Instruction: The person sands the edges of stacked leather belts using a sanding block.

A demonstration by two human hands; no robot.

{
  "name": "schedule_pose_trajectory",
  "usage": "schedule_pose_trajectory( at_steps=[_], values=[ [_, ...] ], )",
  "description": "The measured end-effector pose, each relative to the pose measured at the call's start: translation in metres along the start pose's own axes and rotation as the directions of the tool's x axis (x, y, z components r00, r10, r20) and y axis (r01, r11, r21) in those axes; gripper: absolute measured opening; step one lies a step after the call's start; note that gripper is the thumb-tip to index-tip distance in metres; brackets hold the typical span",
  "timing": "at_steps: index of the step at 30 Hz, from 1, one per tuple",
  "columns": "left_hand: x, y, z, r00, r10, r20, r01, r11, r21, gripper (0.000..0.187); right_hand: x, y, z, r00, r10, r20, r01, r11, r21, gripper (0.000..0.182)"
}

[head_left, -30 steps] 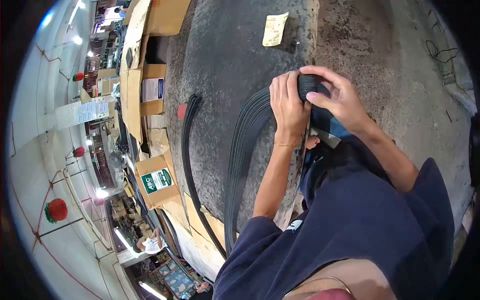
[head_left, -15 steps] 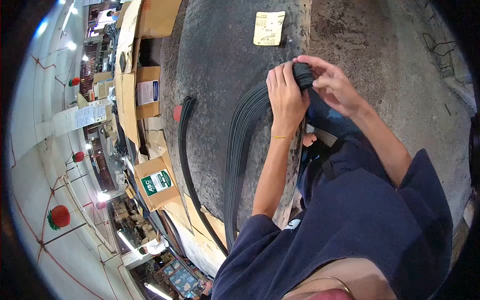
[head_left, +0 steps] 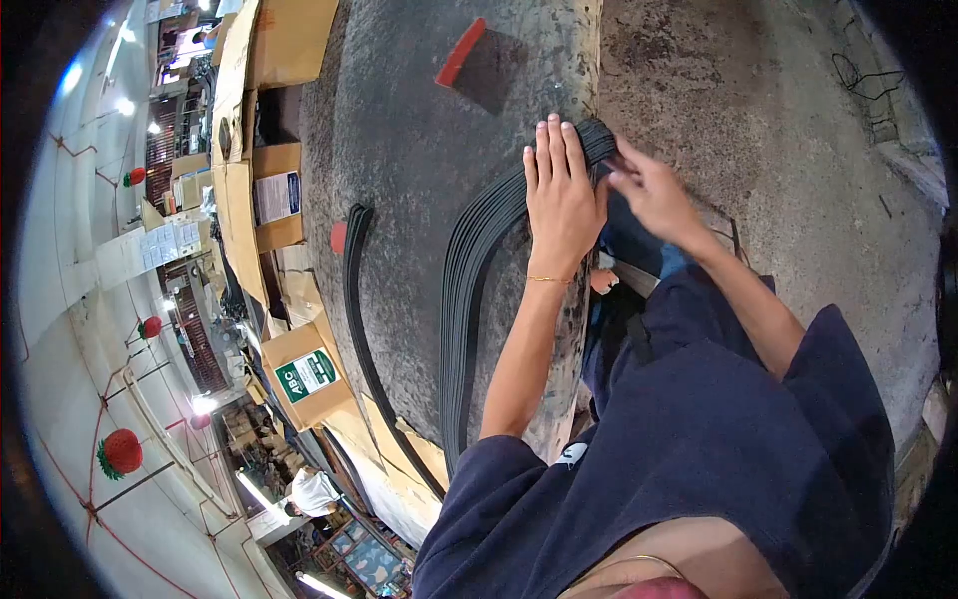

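Observation:
A thick bundle of long black strips point(head_left: 464, 270) curves across the dark worktop point(head_left: 409, 130) to its right edge. My left hand point(head_left: 562, 200) lies on the bundle near its upper end, palm down, with its fingers stretched out. Beside that end is my right hand point(head_left: 661, 200), its thumb and fingertips at the strips; some fingers are smeared by motion, and its hold is unclear. A thinner black bundle point(head_left: 356, 290) lies farther left, next to a small red piece point(head_left: 338, 237). Near the top of the worktop is a red strip point(head_left: 461, 52) beside a dark patch.
Cardboard point(head_left: 289, 40) lines the left side of the worktop. An open carton point(head_left: 324, 384) with a green label stands there. A person in a white top point(head_left: 313, 493) is in the background at lower left. Rough concrete floor point(head_left: 699, 90) lies to the right.
The yellow printed paper no longer shows; a red strip and dark patch now appear near there. My left fingers have straightened over the bundle. My right hand has moved slightly down at its end.

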State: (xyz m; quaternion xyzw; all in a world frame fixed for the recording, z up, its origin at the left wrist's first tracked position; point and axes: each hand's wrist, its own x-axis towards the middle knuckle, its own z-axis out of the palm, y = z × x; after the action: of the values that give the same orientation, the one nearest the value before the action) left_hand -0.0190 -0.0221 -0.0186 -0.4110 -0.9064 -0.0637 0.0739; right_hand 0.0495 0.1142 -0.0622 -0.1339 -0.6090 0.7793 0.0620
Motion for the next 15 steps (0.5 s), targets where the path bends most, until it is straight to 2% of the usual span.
schedule_pose_trajectory(
  at_steps=[1, 2, 3, 4, 5, 6, 10, 12, 15],
  values=[
    [-0.001, 0.000, 0.000, 1.000, 0.004, 0.014, -0.004, 0.999, 0.041, 0.076, -0.003, -0.018, 0.005, 0.994, 0.098, 0.042, -0.087, 0.971, -0.225, 0.057],
    [-0.001, 0.000, -0.001, 1.000, 0.007, 0.026, -0.010, 0.997, 0.082, 0.075, -0.006, -0.026, 0.007, 0.978, 0.201, 0.063, -0.153, 0.884, -0.441, 0.057],
    [-0.001, 0.000, 0.000, 1.000, 0.009, 0.026, -0.011, 0.997, 0.082, 0.075, -0.008, -0.020, 0.012, 0.996, -0.085, -0.015, 0.063, 0.835, -0.547, 0.062],
    [0.000, 0.002, 0.001, 1.000, 0.002, -0.007, -0.002, 0.999, 0.046, 0.074, -0.004, -0.017, 0.009, 0.996, -0.089, -0.015, 0.066, 0.833, -0.549, 0.062],
    [0.000, 0.003, 0.002, 0.999, -0.010, -0.040, 0.010, 1.000, 0.009, 0.073, 0.003, -0.014, 0.005, 0.933, -0.358, 0.038, 0.288, 0.681, -0.673, 0.063],
    [0.000, 0.003, 0.003, 0.999, -0.015, -0.044, 0.016, 1.000, 0.010, 0.073, 0.008, -0.012, 0.001, 0.799, -0.586, 0.132, 0.461, 0.458, -0.760, 0.064],
    [0.001, 0.003, 0.007, 0.998, -0.029, -0.063, 0.031, 0.999, 0.019, 0.072, 0.015, -0.005, -0.009, 0.761, -0.590, 0.269, 0.560, 0.387, -0.733, 0.064],
    [0.000, 0.003, 0.008, 0.996, -0.043, -0.075, 0.045, 0.999, 0.022, 0.072, 0.012, -0.007, -0.010, 0.854, -0.468, 0.227, 0.478, 0.536, -0.696, 0.063],
    [0.000, 0.003, 0.009, 0.995, -0.035, -0.098, 0.038, 0.999, 0.030, 0.073, 0.014, 0.003, -0.010, 0.824, -0.544, 0.156, 0.509, 0.590, -0.627, 0.065]
  ],
)
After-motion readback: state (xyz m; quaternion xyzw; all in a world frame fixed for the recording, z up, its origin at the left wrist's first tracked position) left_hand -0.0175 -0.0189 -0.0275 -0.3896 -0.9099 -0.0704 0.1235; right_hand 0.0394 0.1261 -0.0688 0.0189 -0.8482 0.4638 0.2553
